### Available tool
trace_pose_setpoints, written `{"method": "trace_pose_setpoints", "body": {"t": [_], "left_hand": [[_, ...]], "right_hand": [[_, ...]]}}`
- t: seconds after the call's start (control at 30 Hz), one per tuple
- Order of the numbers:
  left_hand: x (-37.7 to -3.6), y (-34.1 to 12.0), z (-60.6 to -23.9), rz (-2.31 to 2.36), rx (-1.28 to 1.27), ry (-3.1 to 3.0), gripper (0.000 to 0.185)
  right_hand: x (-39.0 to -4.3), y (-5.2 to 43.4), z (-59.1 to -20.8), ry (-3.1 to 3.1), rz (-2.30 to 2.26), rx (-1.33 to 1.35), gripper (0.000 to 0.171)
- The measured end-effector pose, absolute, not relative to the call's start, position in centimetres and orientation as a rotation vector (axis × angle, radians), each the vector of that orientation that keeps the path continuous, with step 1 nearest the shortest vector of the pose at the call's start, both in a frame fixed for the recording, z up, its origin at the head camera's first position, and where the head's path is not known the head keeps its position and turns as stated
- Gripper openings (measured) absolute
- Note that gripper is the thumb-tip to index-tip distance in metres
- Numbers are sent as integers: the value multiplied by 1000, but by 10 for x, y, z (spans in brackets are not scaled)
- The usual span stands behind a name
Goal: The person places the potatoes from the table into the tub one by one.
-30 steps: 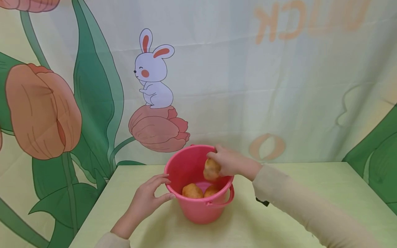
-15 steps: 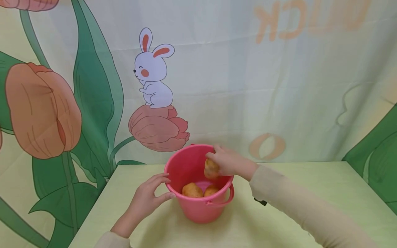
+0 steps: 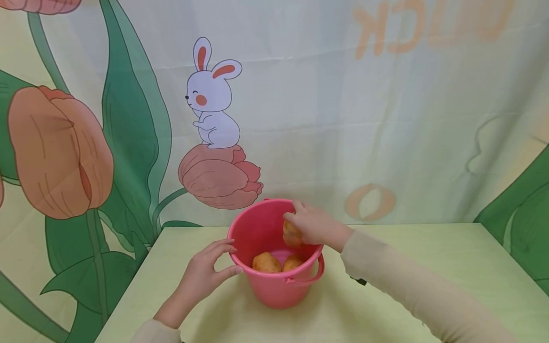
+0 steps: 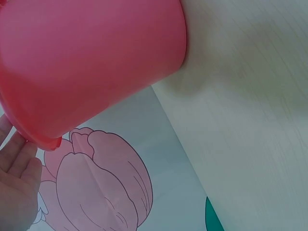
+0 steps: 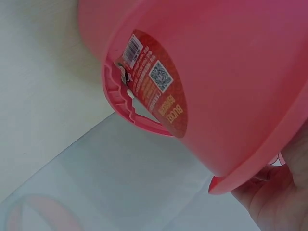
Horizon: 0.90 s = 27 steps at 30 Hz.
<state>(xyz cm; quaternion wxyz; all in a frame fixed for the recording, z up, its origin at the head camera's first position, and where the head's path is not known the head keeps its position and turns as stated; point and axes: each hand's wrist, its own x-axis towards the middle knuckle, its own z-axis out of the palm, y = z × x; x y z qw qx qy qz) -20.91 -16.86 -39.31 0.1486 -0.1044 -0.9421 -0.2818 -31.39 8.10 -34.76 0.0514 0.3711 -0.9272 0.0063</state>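
Gripping a potato [image 3: 291,232], right hand [image 3: 315,226] slightly lower inside pink bucket [image 3: 274,290], left hand [image 3: 205,271] unmoved, fingers relaxed on rim

Upright pink bucket [image 3: 274,286] holds two brown potatoes [image 3: 267,263]; a third potato [image 3: 290,232] is above.

Pale green table [image 3: 429,247], rabbit-and-tulip backdrop [image 3: 214,109]

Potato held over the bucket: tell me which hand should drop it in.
Right. The right hand already grips the potato inside the pink bucket rim; the left hand only steadies the rim.
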Motion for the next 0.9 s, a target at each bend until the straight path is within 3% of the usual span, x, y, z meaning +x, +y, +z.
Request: {"method": "trace_pose_setpoints", "body": {"t": [0.9], "left_hand": [[-210, -168, -393, -801, -330, -2670, 38]], "right_hand": [[-317, 77, -356, -2846, -26, 1132, 48]]}}
